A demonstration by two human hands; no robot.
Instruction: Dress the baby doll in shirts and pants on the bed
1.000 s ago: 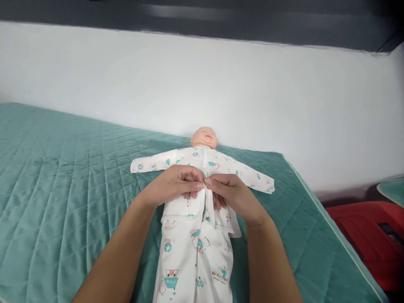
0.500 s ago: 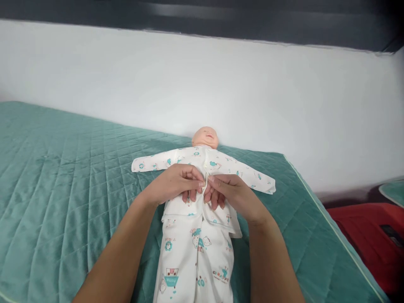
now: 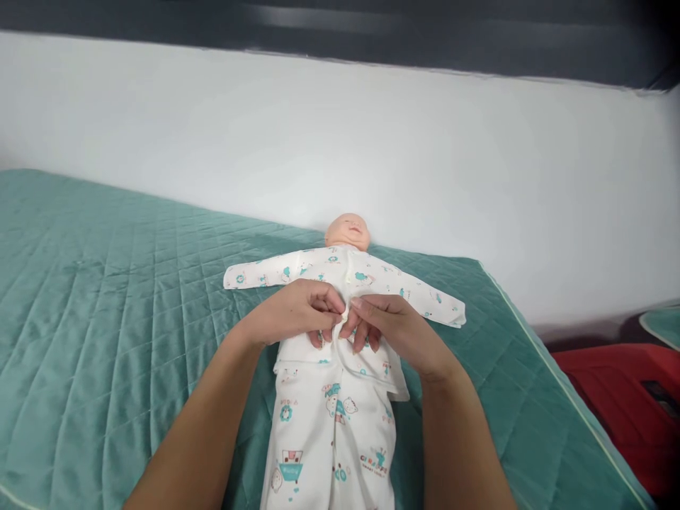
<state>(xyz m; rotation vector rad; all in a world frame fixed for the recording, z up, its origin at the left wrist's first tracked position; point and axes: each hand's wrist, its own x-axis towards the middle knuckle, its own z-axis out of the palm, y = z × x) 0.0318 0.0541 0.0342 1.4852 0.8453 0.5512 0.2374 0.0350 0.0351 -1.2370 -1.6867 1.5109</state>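
Note:
A baby doll lies on its back, dressed in a white printed baby shirt and matching white trousers. Its sleeves stretch out to both sides. Over the belly, my left hand pinches the shirt's front edge between thumb and fingers. Close beside it, my right hand pinches the other side of the same front opening. A small light button or snap shows between my fingertips; whether it is fastened I cannot tell. Above my hands the shirt front lies together, while its lower hem parts slightly.
Under the doll spreads a green quilted bed cover, its piped edge running down the right. A white wall rises just behind the doll's head, with a dark panel above. A red object stands right of the bed.
My fingertips have drawn slightly closer together at the shirt opening, and the front edge between them now lies flatter. The doll's body stays in place.

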